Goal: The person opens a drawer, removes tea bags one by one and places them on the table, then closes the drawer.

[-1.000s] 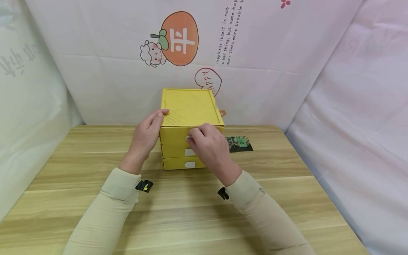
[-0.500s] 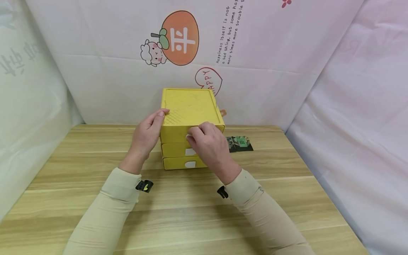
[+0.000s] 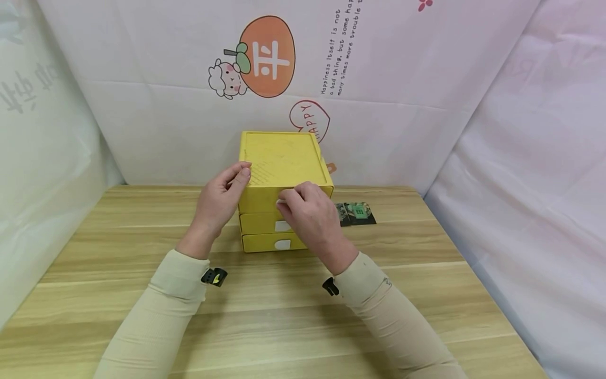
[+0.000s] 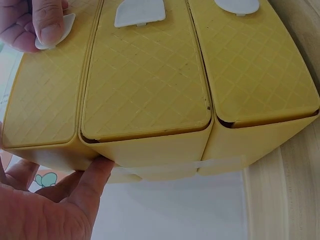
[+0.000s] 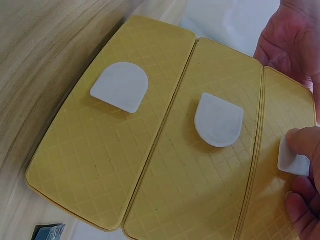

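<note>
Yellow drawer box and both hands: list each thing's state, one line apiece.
Top drawer: closed, its white tab pinched by the right hand.
Middle drawer: closed, tab untouched.
Bottom drawer: closed, tab untouched.
Yellow drawer box: upright on the wooden table.
Left hand: gripping the box's left top edge.
Cards: lying flat beside the box.

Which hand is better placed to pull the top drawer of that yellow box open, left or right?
Right, most likely. The right hand already pinches the white tab on the top drawer. The left hand grips the yellow drawer box at its upper left edge, well placed to brace it.
</note>
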The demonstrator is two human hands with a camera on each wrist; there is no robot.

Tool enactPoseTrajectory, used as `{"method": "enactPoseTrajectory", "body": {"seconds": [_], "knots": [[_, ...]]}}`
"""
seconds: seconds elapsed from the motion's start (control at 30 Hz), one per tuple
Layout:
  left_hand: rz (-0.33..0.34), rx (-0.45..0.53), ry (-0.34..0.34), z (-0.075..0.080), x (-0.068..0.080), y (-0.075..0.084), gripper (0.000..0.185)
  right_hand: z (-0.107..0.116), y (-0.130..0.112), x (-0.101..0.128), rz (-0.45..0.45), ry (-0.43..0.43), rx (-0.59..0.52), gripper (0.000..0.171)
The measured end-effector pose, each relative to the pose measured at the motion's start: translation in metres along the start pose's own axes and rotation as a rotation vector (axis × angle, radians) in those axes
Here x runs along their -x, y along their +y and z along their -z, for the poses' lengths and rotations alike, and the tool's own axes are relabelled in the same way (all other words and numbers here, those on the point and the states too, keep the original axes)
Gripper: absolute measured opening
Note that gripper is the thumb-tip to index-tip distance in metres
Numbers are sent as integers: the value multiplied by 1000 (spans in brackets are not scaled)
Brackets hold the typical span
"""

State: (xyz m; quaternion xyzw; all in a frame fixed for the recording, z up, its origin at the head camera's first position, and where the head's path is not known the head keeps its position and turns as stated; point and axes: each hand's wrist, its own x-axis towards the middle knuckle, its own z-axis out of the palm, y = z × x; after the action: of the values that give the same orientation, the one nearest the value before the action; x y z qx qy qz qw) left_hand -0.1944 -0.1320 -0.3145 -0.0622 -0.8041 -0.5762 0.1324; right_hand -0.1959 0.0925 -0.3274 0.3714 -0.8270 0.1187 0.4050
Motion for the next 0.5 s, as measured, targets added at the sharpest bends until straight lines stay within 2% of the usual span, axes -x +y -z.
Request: {"method": "enactPoseTrajectory", "body": {"seconds": [0.17,0.5], "knots": [[3,10,-13,0,2,2,52,-1,0,1,-3,2,-6,10],[11,-19,2,0,1,1,52,-1,0,1,8,35,-17,10]]}}
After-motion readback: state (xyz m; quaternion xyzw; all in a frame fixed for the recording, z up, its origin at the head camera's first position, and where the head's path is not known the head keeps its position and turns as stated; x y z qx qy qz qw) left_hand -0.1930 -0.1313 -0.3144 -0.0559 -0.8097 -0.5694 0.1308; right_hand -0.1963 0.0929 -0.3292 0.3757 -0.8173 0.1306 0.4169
